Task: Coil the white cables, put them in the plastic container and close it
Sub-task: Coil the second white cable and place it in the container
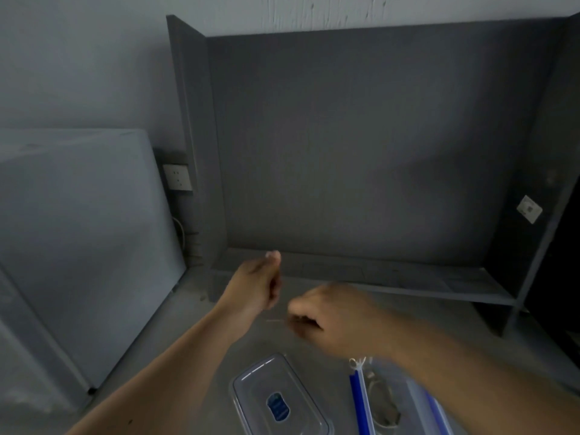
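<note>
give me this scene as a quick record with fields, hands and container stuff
left hand: raised, fingers curled, something white at its top
right hand: fingers curled, hold unclear
closed: no, two clear pieces side by side
labelled piece: blue label, flat on the counter
blue-edged piece: partly under the right forearm
white cable: lying in the blue-edged piece

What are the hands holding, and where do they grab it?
The right hand pinches a thin strand near its end, too blurry to name. The left hand shows a white bit at its fingertips; a hold cannot be told.
</note>
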